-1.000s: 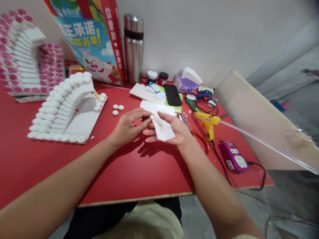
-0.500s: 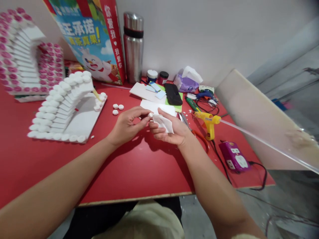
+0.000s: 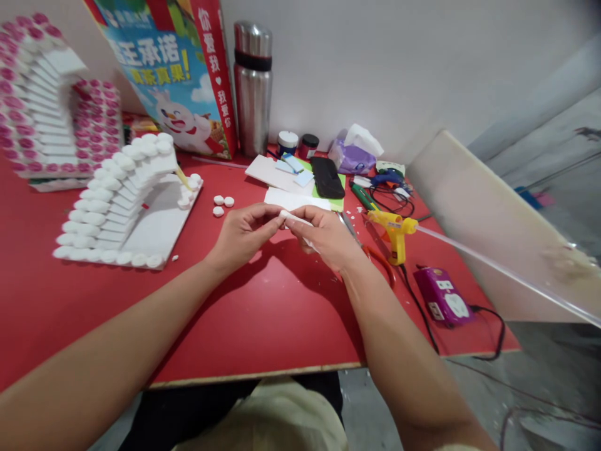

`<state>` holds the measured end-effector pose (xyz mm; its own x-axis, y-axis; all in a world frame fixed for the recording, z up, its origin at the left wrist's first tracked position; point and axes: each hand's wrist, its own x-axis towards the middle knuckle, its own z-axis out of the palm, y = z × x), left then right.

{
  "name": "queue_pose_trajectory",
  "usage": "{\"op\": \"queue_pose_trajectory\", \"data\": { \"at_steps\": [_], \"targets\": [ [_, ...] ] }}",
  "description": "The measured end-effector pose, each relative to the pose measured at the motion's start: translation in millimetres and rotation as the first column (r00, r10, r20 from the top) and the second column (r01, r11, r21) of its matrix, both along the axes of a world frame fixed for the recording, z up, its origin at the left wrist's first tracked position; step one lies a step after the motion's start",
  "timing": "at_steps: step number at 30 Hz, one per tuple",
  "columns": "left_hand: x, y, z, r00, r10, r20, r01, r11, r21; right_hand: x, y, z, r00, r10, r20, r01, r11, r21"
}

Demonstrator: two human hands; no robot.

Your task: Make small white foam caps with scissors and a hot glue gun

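Both of my hands meet above the red table, pinching a white tissue-like strip [image 3: 300, 220] with a small rolled end. My left hand [image 3: 245, 233] holds that rolled end between thumb and fingertips. On the strip's other side, my right hand [image 3: 326, 237] has its thumb on top and the fingers folded beneath, hiding most of it. Just left of my hands lie three small white rolls [image 3: 218, 201]. Further left stands a white model with steps [image 3: 119, 203], edged with rows of similar white rolls.
A pink-and-white model [image 3: 51, 119] stands far left, near a printed bag [image 3: 171, 81] and steel flask [image 3: 253, 94]. On the right are a yellow glue gun [image 3: 397, 233] with a long clear stick, orange-handled pliers [image 3: 382, 263], and a purple power socket box [image 3: 441, 295] with cords.
My right hand has turned over and its fingers have closed onto the strip, which was spread across the open palm before. The left hand keeps its pinch at the rolled end.
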<state>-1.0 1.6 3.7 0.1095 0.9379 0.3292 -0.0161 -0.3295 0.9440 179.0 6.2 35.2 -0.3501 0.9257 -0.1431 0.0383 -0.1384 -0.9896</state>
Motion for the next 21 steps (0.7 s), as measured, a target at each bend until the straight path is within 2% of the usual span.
{"op": "queue_pose_trajectory", "data": {
  "at_steps": [5, 10, 16, 19, 21],
  "targets": [
    [-1.7, 1.7, -0.9, 1.000, 0.009, 0.001, -0.009, 1.000, -0.028, -5.6, -2.8, -2.9, 0.992, -0.067, 0.102, 0.049, 0.984, 0.170],
    [-0.1, 1.3, -1.9, 0.999, 0.000, 0.049, 0.002, 0.999, -0.053, -8.2, -2.3, -8.5, 0.963, -0.193, 0.187, 0.134, 0.949, 0.286],
    [8.9, -2.8, -5.1, 0.990, 0.040, 0.133, -0.025, 0.993, -0.118, -14.6, -7.3, -9.5, 0.869, -0.390, 0.304, 0.183, 0.824, 0.536],
    [10.2, -3.9, -5.4, 0.992, 0.093, 0.084, -0.089, 0.995, -0.048, -17.3, -12.0, -8.0, 0.837, -0.429, 0.340, 0.135, 0.764, 0.630],
    [9.5, -4.3, -4.2, 0.991, 0.135, 0.020, -0.136, 0.989, 0.050, -17.6, -14.4, -7.2, 0.843, -0.414, 0.343, 0.101, 0.749, 0.655]
  ]
}}
